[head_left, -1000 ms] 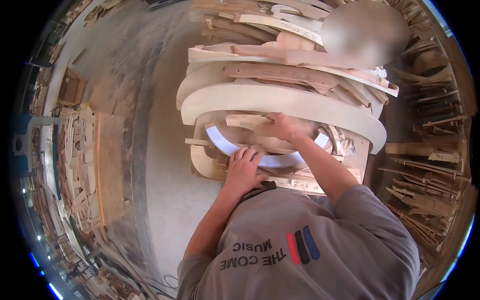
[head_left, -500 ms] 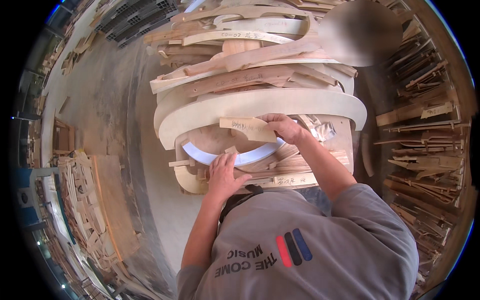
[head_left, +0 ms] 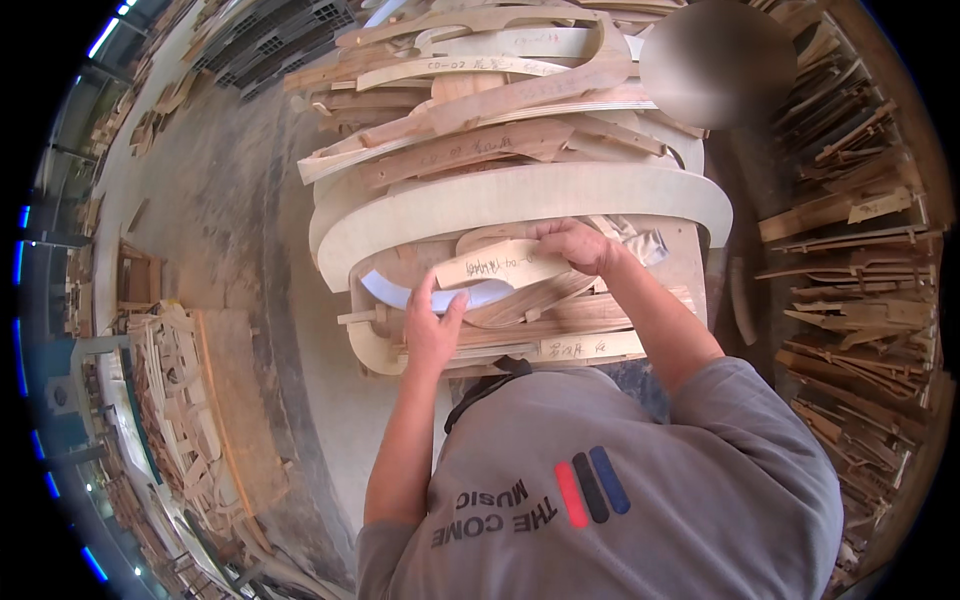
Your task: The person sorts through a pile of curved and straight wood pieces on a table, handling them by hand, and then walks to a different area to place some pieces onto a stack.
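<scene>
My right hand (head_left: 577, 247) grips the far right end of a pale, curved wooden template (head_left: 500, 264) with handwriting on it. The template hangs tilted over the pile. My left hand (head_left: 434, 325) is closed on a white curved strip (head_left: 393, 290), its thumb lying on the strip. The fingertips of that hand reach close to the template's left end, and I cannot tell whether they touch it. Part of the strip is covered by my left hand. Beneath both pieces lies a curved brown wooden part (head_left: 530, 302).
A long pale curved board (head_left: 520, 198) arches across the pile just beyond my hands. Behind it are several stacked wooden templates (head_left: 470, 150). Wooden pieces fill a rack (head_left: 840, 250) on the right, and more lie in a stack (head_left: 180, 400) at left.
My left hand has moved up and closed on the white strip, whose right end has shifted left. The template has tilted and come down slightly, nearer my left fingers.
</scene>
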A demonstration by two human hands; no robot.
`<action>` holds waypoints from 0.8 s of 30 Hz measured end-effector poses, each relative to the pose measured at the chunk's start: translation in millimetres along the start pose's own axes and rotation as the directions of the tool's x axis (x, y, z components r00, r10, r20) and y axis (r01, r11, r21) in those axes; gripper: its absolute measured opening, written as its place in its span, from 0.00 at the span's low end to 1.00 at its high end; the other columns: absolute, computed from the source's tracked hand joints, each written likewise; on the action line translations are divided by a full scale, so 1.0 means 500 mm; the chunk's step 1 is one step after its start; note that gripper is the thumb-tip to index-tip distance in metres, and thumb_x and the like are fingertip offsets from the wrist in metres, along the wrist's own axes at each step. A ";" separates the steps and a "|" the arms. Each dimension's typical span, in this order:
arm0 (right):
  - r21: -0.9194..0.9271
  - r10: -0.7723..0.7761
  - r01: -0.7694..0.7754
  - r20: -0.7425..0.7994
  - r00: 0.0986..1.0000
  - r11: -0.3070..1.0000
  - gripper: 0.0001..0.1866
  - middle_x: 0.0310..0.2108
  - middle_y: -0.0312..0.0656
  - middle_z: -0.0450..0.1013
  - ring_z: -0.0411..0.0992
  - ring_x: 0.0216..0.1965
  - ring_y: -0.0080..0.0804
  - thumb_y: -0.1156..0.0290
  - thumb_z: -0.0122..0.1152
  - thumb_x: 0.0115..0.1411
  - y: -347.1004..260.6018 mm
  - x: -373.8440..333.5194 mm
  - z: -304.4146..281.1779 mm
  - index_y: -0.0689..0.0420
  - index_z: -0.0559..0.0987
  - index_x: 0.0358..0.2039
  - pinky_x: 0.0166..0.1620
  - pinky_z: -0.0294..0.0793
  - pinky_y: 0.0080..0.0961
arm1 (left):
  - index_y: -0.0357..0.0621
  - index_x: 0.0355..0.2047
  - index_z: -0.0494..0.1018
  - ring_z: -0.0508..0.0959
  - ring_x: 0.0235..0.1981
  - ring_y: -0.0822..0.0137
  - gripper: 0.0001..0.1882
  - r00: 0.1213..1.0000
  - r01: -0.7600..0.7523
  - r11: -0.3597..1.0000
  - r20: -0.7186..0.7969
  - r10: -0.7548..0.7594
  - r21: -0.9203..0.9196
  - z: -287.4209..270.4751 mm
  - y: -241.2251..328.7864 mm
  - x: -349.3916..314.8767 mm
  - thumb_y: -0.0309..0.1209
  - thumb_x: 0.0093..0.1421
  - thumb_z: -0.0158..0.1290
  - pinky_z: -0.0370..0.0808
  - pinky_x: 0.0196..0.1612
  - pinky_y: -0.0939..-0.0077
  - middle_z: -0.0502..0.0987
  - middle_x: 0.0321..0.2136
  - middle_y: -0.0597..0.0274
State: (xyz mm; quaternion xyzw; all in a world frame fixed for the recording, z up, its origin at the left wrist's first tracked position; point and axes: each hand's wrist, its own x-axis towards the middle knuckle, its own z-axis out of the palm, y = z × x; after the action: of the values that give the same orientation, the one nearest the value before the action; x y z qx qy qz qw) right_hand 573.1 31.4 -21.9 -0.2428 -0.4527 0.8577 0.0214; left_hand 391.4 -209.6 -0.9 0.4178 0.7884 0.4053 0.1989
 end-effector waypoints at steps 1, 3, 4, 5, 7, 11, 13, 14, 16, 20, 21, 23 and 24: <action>-0.013 -0.003 0.004 0.020 1.000 1.000 0.21 0.42 0.41 0.79 0.76 0.39 0.25 0.81 0.53 0.53 0.003 0.004 -0.003 0.67 0.78 0.49 0.46 0.75 0.20 | 0.33 0.60 0.64 0.76 0.48 0.58 0.32 0.999 0.043 0.997 0.006 -0.043 -0.070 -0.003 0.006 0.009 0.35 0.59 0.61 0.74 0.50 0.68 0.76 0.48 0.47; -0.008 0.016 -0.016 -0.014 1.000 1.000 0.20 0.41 0.41 0.79 0.76 0.39 0.25 0.80 0.55 0.53 -0.022 -0.003 0.015 0.66 0.79 0.48 0.47 0.75 0.19 | 0.32 0.60 0.64 0.78 0.46 0.60 0.31 0.980 0.199 0.947 0.057 -0.191 -0.252 -0.014 0.027 0.019 0.35 0.61 0.59 0.75 0.49 0.68 0.78 0.45 0.46; -0.001 0.020 -0.020 -0.021 1.000 1.000 0.20 0.41 0.41 0.79 0.76 0.39 0.25 0.80 0.55 0.53 -0.023 -0.002 0.018 0.66 0.79 0.48 0.47 0.75 0.19 | 0.32 0.60 0.64 0.78 0.45 0.61 0.31 0.977 0.212 0.934 0.033 -0.211 -0.288 -0.013 0.014 0.020 0.35 0.61 0.59 0.75 0.49 0.69 0.78 0.45 0.47; 0.004 0.019 -0.019 -0.035 0.999 1.000 0.20 0.41 0.41 0.79 0.76 0.39 0.25 0.80 0.55 0.54 -0.028 -0.003 0.017 0.66 0.79 0.48 0.47 0.75 0.19 | 0.32 0.60 0.64 0.78 0.45 0.62 0.31 0.974 0.218 0.920 0.013 -0.226 -0.326 -0.011 0.005 0.024 0.34 0.61 0.59 0.75 0.49 0.69 0.78 0.45 0.48; -0.047 -0.015 0.012 -0.057 0.998 0.999 0.19 0.41 0.41 0.79 0.76 0.39 0.26 0.80 0.55 0.54 -0.016 -0.002 0.014 0.66 0.79 0.48 0.47 0.75 0.21 | 0.33 0.60 0.64 0.78 0.46 0.61 0.31 0.973 0.227 0.937 0.010 -0.232 -0.265 -0.012 -0.012 0.022 0.34 0.61 0.59 0.74 0.50 0.68 0.78 0.46 0.47; -0.076 -0.073 0.064 -0.119 0.990 0.995 0.18 0.40 0.41 0.79 0.76 0.38 0.26 0.80 0.55 0.56 -0.014 -0.001 0.023 0.64 0.79 0.48 0.47 0.76 0.23 | 0.34 0.60 0.64 0.77 0.49 0.56 0.30 0.979 0.202 0.973 -0.015 -0.205 -0.108 -0.005 -0.030 0.021 0.35 0.61 0.58 0.73 0.51 0.65 0.77 0.48 0.45; -0.148 -0.098 0.080 -0.122 0.988 0.986 0.16 0.41 0.40 0.79 0.77 0.41 0.26 0.76 0.57 0.60 -0.016 0.003 0.023 0.63 0.79 0.48 0.48 0.75 0.23 | 0.35 0.60 0.64 0.76 0.50 0.54 0.31 0.975 0.211 0.973 -0.044 -0.216 -0.094 0.002 -0.048 0.019 0.36 0.61 0.58 0.73 0.52 0.63 0.76 0.49 0.43; -0.167 -0.121 0.099 -0.131 0.984 0.981 0.15 0.41 0.39 0.79 0.76 0.41 0.26 0.75 0.57 0.60 -0.014 0.007 0.027 0.63 0.79 0.48 0.48 0.75 0.22 | 0.35 0.61 0.64 0.76 0.51 0.53 0.31 0.974 0.214 0.973 -0.055 -0.219 -0.085 0.003 -0.045 0.020 0.36 0.61 0.58 0.73 0.52 0.62 0.75 0.50 0.42; -0.267 -0.230 0.191 -0.125 0.965 0.945 0.15 0.41 0.38 0.79 0.76 0.41 0.27 0.74 0.57 0.60 -0.004 0.021 0.041 0.61 0.79 0.48 0.48 0.75 0.24 | 0.35 0.61 0.62 0.74 0.53 0.51 0.32 0.973 0.209 0.977 -0.094 -0.212 -0.037 0.007 -0.036 0.013 0.36 0.61 0.58 0.72 0.53 0.60 0.73 0.52 0.41; -0.786 -0.461 0.368 0.119 0.879 0.498 0.15 0.44 0.44 0.78 0.77 0.45 0.40 0.71 0.61 0.57 0.034 0.063 0.053 0.58 0.81 0.46 0.51 0.75 0.32 | 0.35 0.62 0.59 0.70 0.55 0.45 0.35 0.964 0.158 0.983 -0.228 -0.133 0.097 0.026 -0.036 0.012 0.34 0.58 0.60 0.68 0.56 0.55 0.69 0.53 0.39; -0.890 -0.452 0.371 0.226 0.863 0.263 0.15 0.45 0.46 0.78 0.76 0.47 0.43 0.70 0.63 0.57 0.039 0.069 0.051 0.57 0.81 0.45 0.53 0.75 0.35 | 0.35 0.62 0.59 0.70 0.55 0.43 0.36 0.974 0.092 0.983 -0.220 -0.056 0.160 0.028 -0.037 0.011 0.34 0.57 0.60 0.67 0.57 0.54 0.69 0.53 0.38; -0.898 -0.347 0.251 0.121 0.930 0.360 0.17 0.47 0.49 0.77 0.74 0.49 0.49 0.70 0.65 0.54 0.043 0.055 0.060 0.57 0.80 0.45 0.54 0.74 0.39 | 0.35 0.62 0.59 0.68 0.55 0.40 0.37 0.976 -0.040 0.958 -0.194 0.098 0.282 0.030 -0.041 0.008 0.33 0.56 0.61 0.66 0.58 0.51 0.68 0.53 0.37; -0.896 -0.289 0.187 0.069 0.955 0.402 0.18 0.48 0.51 0.76 0.73 0.50 0.52 0.71 0.65 0.53 0.037 0.051 0.067 0.57 0.80 0.45 0.55 0.73 0.40 | 0.35 0.60 0.63 0.68 0.55 0.40 0.35 0.988 -0.058 0.962 -0.125 0.094 0.266 0.034 -0.046 0.004 0.35 0.54 0.61 0.64 0.59 0.49 0.68 0.55 0.37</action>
State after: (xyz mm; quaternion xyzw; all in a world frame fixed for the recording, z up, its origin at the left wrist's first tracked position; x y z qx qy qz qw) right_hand 539.7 1.3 -30.9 -0.1913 -0.8647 0.4631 0.0337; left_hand 389.8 -207.2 -29.2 0.4418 0.8301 0.3326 0.0715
